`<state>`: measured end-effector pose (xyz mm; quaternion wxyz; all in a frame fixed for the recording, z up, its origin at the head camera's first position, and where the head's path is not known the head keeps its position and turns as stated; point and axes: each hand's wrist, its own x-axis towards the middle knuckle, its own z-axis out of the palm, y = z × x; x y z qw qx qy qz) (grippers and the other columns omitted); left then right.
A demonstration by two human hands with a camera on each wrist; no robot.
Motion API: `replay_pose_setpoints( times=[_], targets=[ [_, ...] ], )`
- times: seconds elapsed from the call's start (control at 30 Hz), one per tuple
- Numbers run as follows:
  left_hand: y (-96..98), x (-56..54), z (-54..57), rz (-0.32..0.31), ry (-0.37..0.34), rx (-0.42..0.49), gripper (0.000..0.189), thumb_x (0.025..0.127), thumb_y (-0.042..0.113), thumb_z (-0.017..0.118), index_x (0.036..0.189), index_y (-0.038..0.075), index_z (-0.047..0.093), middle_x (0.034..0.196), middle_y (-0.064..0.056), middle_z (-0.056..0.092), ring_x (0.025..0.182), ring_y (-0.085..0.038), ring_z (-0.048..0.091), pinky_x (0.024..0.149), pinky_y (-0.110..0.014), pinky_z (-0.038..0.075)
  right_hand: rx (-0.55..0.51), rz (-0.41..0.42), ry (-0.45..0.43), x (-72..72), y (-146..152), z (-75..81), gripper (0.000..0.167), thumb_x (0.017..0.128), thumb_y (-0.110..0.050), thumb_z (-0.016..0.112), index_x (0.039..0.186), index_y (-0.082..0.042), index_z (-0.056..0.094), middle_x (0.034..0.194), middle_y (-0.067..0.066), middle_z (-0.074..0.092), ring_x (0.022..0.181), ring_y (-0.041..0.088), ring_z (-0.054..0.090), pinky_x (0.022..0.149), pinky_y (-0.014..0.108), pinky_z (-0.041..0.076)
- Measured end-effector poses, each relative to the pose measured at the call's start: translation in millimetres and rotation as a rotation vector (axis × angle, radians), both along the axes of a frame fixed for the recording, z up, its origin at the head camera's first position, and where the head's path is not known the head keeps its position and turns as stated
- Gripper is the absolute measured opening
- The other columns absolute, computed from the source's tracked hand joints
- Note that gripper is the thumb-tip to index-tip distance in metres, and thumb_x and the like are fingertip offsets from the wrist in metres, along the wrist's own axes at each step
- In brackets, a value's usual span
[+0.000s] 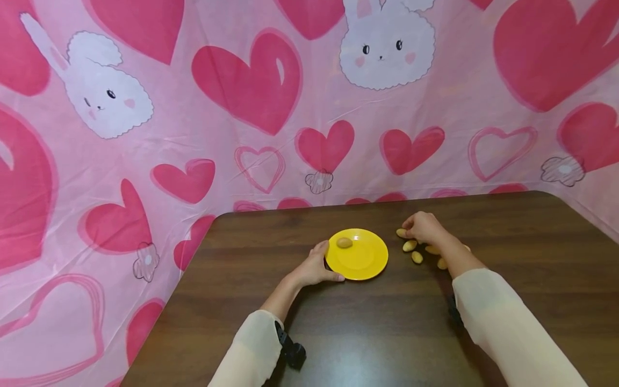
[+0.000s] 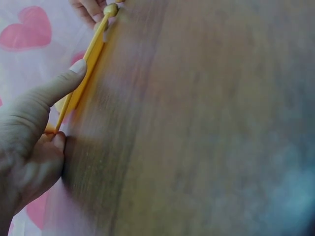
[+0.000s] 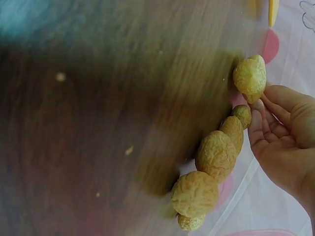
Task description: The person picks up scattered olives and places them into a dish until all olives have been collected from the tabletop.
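A yellow plate (image 1: 360,263) lies on the table with one wrinkled, yellow-brown oval piece (image 1: 344,243) near its far left. My left hand (image 1: 314,266) holds the plate at its left rim, the thumb (image 2: 61,86) along one side and fingertips at the other. To the plate's right, my right hand (image 1: 423,227) pinches another such oval piece (image 1: 401,233) between thumb and fingertips, low over the table. Several more wrinkled pieces (image 3: 215,156) lie under and beside this hand, partly hidden by the wrist in the head view.
The dark brown wooden table (image 1: 387,333) reaches back to a pink cloth (image 1: 271,183) printed with hearts and rabbits. A black wrist camera (image 1: 292,349) hangs beneath the left sleeve. Tiny crumbs (image 3: 129,150) dot the tabletop in the right wrist view.
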<state>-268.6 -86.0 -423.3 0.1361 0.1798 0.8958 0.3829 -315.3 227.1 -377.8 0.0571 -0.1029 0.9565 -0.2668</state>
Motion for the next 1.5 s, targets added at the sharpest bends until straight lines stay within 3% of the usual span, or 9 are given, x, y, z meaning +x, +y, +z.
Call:
replay_pose_setpoints(
  times=[0.23, 0.57, 0.87, 1.17, 1.5],
  targets=[
    [1.9, -0.4, -0.3, 0.002, 0.012, -0.003, 0.098, 0.072, 0.032, 0.079, 0.146, 0.007, 0.02, 0.149, -0.009, 0.019, 0.133, -0.025, 0.022, 0.107, -0.044, 0.023, 0.002, -0.025, -0.034, -1.6, -1, 0.4, 0.028, 0.086, -0.01, 0.064, 0.106, 0.009, 0.064, 0.101, 0.022, 0.063, 0.081, 0.028, 0.056, 0.078, 0.041, 0.048],
    [3.6, 0.4, 0.0, 0.011, 0.017, 0.013, 0.098, 0.071, 0.031, 0.08, 0.146, 0.006, 0.022, 0.149, -0.009, 0.021, 0.132, -0.025, 0.022, 0.107, -0.043, 0.022, 0.018, -0.024, -0.029, -4.7, -3, -3.9, 0.027, 0.087, -0.01, 0.063, 0.107, 0.008, 0.063, 0.104, 0.022, 0.062, 0.089, 0.032, 0.054, 0.085, 0.047, 0.044],
    [3.7, -1.1, 1.0, 0.011, 0.018, 0.015, 0.098, 0.071, 0.03, 0.081, 0.146, 0.007, 0.023, 0.148, -0.008, 0.022, 0.132, -0.024, 0.023, 0.108, -0.042, 0.022, -0.028, -0.021, 0.036, -3.5, -11, -3.1, 0.027, 0.085, -0.011, 0.065, 0.105, 0.007, 0.064, 0.101, 0.02, 0.064, 0.079, 0.024, 0.059, 0.085, 0.045, 0.046],
    [3.7, -0.9, 1.4, 0.012, 0.025, 0.019, 0.099, 0.07, 0.03, 0.081, 0.146, 0.006, 0.022, 0.149, -0.009, 0.021, 0.132, -0.025, 0.022, 0.107, -0.042, 0.022, -0.05, 0.006, 0.095, -3.3, -27, 0.2, 0.025, 0.084, -0.012, 0.067, 0.102, 0.006, 0.067, 0.097, 0.018, 0.066, 0.082, 0.028, 0.057, 0.078, 0.041, 0.049],
    [2.0, 0.2, 0.1, 0.012, 0.024, 0.018, 0.098, 0.07, 0.029, 0.081, 0.146, 0.006, 0.023, 0.149, -0.009, 0.021, 0.132, -0.025, 0.022, 0.108, -0.043, 0.022, -0.09, 0.026, 0.077, -5.4, -47, -3.2, 0.024, 0.085, -0.013, 0.067, 0.103, 0.003, 0.068, 0.094, 0.013, 0.067, 0.081, 0.024, 0.057, 0.075, 0.037, 0.049]
  ],
)
